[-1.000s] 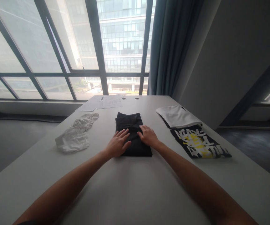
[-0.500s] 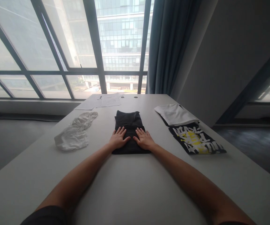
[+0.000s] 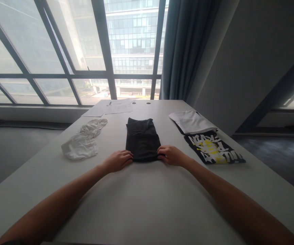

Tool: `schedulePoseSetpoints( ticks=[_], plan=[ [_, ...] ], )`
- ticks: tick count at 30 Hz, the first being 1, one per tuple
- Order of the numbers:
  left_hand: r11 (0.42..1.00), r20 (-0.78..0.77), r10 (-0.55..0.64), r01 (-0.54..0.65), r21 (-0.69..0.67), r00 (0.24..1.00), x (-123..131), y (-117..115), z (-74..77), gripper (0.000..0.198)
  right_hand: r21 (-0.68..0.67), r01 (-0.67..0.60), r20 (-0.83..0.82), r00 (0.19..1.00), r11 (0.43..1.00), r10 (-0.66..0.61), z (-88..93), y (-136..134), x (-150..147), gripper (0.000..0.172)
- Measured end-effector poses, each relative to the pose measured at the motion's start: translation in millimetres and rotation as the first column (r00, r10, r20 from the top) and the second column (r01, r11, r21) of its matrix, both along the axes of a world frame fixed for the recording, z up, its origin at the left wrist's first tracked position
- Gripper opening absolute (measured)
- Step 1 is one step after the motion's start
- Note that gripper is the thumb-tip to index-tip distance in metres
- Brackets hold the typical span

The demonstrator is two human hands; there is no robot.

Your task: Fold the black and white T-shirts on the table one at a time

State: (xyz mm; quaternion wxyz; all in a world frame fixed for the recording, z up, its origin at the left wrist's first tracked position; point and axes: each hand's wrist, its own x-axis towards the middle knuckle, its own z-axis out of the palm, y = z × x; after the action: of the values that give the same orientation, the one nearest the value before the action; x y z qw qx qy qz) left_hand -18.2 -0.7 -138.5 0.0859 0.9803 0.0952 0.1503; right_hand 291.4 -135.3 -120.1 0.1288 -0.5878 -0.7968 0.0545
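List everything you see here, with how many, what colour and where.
Folded black garment: one, black, table centre
Crumpled cloth: one, white, table left
Folded white garment: one, white, table right, dark fabric showing beneath
Printed garment: one, black with white and yellow print, nearer than the white one
Papers: at least two, white, table's far left
Round holes: two, dark, table's far end
Table: one, white, under everything listed above
Windows: several panes, dark-framed, behind the table
Curtain: one, blue-grey, right of the windows
Left hand: one, bare, black garment's near left corner
Right hand: one, bare, its near right corner
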Motion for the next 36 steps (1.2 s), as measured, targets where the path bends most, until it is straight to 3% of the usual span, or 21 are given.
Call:
schedulePoseSetpoints(
  ticks=[3,7,10,12,14,16,19,22,25,29,32,36],
  plan=[
    [0.999,0.037,0.046,-0.046,-0.008,0.998,3,-6,24.9,0.034,-0.002,0.027,0.019,0.999,1.000,-0.027,25.3,-5,-2,0.018],
    [0.988,0.166,0.090,-0.068,-0.137,0.982,1,-5,75.5,0.036,0.011,-0.007,-0.146,0.989,1.000,0.009,72.2,-7,4,0.026],
    [0.970,0.299,0.160,-0.095,-0.222,0.941,9,20,106.0,0.042,0.149,0.018,-0.292,0.956,0.989,0.027,98.9,18,14,0.033],
    [0.955,0.359,0.235,-0.145,-0.260,0.903,22,48,112.4,0.044,0.224,0.104,-0.360,0.933,0.969,-0.017,102.9,49,20,0.035],
    [0.932,0.347,0.323,-0.232,-0.279,0.880,35,80,105.6,0.041,0.196,0.224,-0.376,0.916,0.955,-0.138,94.3,83,25,0.033],
    [0.887,0.230,0.437,-0.375,-0.269,0.869,46,106,88.8,0.034,0.100,0.341,-0.313,0.902,0.935,-0.296,76.5,112,28,0.030],
    [0.798,-0.023,0.582,-0.576,-0.176,0.813,54,120,57.9,0.029,-0.003,0.413,-0.186,0.894,0.911,-0.407,46.4,133,24,0.040],
    [0.768,-0.040,0.638,-0.639,-0.040,0.769,61,99,33.2,0.034,-0.016,0.389,-0.066,0.919,0.921,-0.389,26.5,128,6,0.050],
    [0.834,0.019,0.552,-0.552,0.016,0.834,72,59,13.8,0.047,0.027,0.298,0.006,0.954,0.954,-0.298,14.5,114,-22,0.054],
    [0.873,-0.129,0.482,-0.487,-0.005,0.866,84,24,-11.1,0.063,-0.020,0.261,0.058,0.964,0.965,-0.259,-9.8,101,-50,0.063],
    [0.880,-0.210,0.464,-0.475,-0.005,0.861,86,26,-20.5,0.070,-0.108,0.340,0.071,0.940,0.934,-0.333,-27.4,100,-54,0.067],
    [0.871,-0.228,0.480,-0.492,0.004,0.847,94,45,-17.8,0.069,-0.113,0.413,0.081,0.910,0.904,-0.406,-30.6,109,-51,0.070]
  ],
)
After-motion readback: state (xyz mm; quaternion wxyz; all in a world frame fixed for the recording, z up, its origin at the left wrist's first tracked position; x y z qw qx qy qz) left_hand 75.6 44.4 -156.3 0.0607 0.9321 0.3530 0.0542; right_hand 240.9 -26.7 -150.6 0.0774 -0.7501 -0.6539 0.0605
